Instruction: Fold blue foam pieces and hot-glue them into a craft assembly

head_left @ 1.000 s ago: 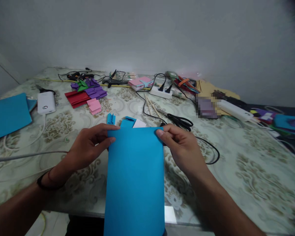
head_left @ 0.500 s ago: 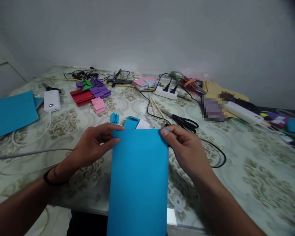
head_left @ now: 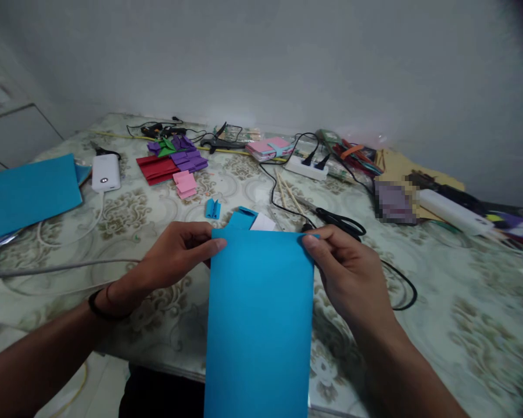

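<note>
A long sheet of blue paper (head_left: 260,313) hangs between my two hands, its lower end running out of view over the table's front edge. My left hand (head_left: 181,252) pinches the sheet's top left corner, thumb on the near face. At the top right corner, my right hand (head_left: 346,264) grips it between thumb and fingers, and a small bit of the edge shows past the thumb. Just beyond the sheet's top edge lie a folded blue paper piece (head_left: 240,219), a white paper piece (head_left: 264,222) and a small blue folded piece (head_left: 212,208).
Black-handled scissors (head_left: 340,220) and wooden sticks (head_left: 290,191) lie beyond my right hand. Folded red paper (head_left: 157,169), purple paper (head_left: 189,161) and pink paper (head_left: 185,184) sit farther back. A white power bank (head_left: 106,172), blue sheets (head_left: 35,194) and a power strip (head_left: 307,167) surround them.
The view has turned slightly left, so everything sits farther right. My left thumb now lies over the sheet's corner; both hands still hold the blue paper.
</note>
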`<state>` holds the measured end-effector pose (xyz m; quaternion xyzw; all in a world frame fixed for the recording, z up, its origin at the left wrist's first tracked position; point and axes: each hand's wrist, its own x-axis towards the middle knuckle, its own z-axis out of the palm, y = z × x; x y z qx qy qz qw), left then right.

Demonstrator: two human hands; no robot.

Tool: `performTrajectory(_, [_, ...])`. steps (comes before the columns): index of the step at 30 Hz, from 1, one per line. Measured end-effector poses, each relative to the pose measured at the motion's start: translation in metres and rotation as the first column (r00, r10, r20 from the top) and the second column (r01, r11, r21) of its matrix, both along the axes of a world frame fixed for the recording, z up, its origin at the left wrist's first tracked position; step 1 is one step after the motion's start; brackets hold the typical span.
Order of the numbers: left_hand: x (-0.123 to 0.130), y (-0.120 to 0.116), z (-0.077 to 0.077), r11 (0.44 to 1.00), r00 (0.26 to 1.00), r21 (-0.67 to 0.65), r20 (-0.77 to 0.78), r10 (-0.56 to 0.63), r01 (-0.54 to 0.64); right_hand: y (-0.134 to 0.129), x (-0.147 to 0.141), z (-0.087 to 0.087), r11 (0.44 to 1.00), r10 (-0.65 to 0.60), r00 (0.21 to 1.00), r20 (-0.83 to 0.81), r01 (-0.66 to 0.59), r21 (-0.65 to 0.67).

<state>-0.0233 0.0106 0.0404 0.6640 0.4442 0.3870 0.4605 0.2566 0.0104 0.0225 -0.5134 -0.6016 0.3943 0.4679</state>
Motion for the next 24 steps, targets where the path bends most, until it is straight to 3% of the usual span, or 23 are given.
performTrajectory(12, [0.0033,-0.0022,0.0002,0.997,0.998,0.038,0.01,0.06,-0.06,-0.0008,-0.0046,0.005,0.992,0.005,0.999,0.034,0.0,-0.127])
performTrajectory(24, [0.0032,-0.0028,0.0015,0.997,0.998,0.056,-0.015,0.054,-0.053,-0.0025,-0.0014,-0.0026,0.992,0.032,0.999,0.013,-0.03,-0.123])
